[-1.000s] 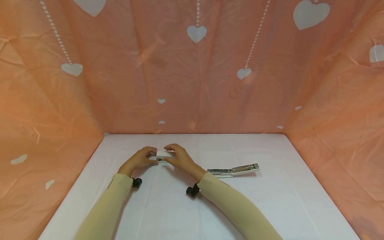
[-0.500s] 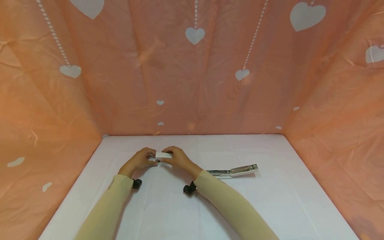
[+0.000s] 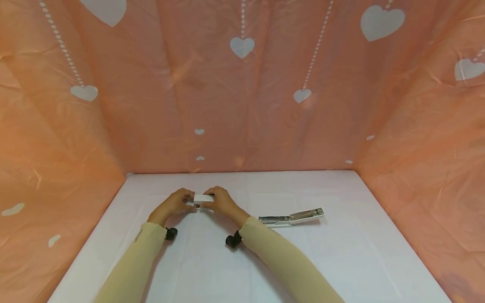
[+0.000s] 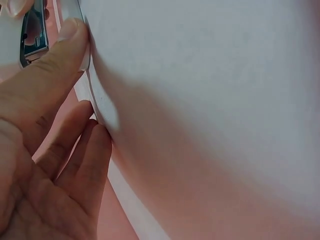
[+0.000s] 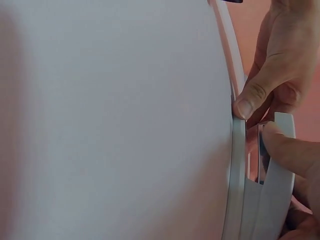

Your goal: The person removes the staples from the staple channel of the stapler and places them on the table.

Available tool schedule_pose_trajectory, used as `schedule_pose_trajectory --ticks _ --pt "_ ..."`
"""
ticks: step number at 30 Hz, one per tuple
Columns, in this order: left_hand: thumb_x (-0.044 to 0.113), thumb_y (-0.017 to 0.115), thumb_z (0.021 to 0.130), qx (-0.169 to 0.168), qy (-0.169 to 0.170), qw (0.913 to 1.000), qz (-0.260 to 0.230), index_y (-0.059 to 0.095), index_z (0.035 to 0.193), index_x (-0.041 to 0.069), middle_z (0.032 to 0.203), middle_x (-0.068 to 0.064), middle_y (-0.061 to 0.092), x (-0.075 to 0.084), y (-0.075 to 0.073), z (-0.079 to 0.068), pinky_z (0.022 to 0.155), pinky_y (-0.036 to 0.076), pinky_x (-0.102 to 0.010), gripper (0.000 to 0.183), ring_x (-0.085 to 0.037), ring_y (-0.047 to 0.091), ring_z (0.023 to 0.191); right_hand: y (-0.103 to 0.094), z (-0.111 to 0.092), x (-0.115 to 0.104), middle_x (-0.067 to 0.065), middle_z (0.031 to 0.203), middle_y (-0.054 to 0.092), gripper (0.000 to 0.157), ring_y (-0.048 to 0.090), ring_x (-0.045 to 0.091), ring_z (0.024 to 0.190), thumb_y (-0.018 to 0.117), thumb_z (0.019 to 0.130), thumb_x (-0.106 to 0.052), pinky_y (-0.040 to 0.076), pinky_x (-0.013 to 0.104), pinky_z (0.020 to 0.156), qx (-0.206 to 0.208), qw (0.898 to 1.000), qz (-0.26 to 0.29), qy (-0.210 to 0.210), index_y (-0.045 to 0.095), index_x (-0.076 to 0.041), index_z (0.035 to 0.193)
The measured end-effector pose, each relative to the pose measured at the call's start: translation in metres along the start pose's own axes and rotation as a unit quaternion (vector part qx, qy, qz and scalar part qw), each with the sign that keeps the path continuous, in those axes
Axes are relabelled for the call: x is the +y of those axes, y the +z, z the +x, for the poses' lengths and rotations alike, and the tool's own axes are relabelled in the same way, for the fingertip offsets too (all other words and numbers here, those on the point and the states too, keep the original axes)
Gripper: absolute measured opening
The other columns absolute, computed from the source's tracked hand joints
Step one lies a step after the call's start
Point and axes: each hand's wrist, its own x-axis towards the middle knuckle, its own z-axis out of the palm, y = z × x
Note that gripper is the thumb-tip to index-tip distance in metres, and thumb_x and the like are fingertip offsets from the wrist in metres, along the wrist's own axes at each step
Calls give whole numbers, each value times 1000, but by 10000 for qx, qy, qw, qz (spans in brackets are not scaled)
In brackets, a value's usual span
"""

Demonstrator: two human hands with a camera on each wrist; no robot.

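Note:
A white stapler [image 3: 203, 198] is held between both hands near the back left of the table. My left hand [image 3: 174, 205] pinches the left end of its base, with the thumb [image 4: 70, 37] on the near edge. My right hand [image 3: 224, 205] grips the upper arm, its thumb [image 5: 282, 145] at the side of the arm. Between the stapler's arm [image 5: 275, 202] and its base [image 5: 236, 170] a gap shows, with a metal part inside. The right hand hides the stapler's other end in the head view.
A second stapler [image 3: 307, 216] lies on the white table [image 3: 326, 256] to the right, spread wide with its metal channel showing. The right sleeve [image 3: 276, 248] passes close to its left end. Orange curtains [image 3: 212, 97] with white hearts enclose the back and sides.
The right fingers have come down onto the top of the held stapler. The whole head view has shifted slightly; the second stapler stays put on the table.

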Motion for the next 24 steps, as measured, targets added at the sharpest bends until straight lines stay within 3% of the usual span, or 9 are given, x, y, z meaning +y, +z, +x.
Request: schedule_pose_trajectory --ticks 4,13,19,24 --pt "4 89 86 -32 -51 9999 101 71 101 -2 124 -25 62 1 -1 -1 113 45 -63 24 -51 56 128 2 0 0 12 114 74 32 65 20 101 88 92 -16 54 28 89 14 10000 -50 31 78 -1 118" --pt "4 88 88 -150 -93 9997 160 72 105 -2 119 -21 62 6 -3 0 112 44 -64 24 -48 58 125 2 -1 1 11 113 73 32 64 22 103 87 92 -19 53 30 93 165 9995 -268 24 78 -2 118" --pt "6 86 91 -241 -259 9994 20 71 116 -6 122 -21 61 8 -3 -1 111 45 -63 32 -49 57 127 0 -3 1 12 113 73 33 64 20 101 87 93 -18 53 29 90 189 9998 -86 49 78 0 119" --pt "5 87 89 -219 -194 9995 125 70 114 -6 119 -20 62 9 -4 -1 110 47 -62 32 -49 58 126 -4 -4 2 11 117 72 38 63 17 101 86 94 -22 54 29 88 240 9982 443 331 77 -1 124"
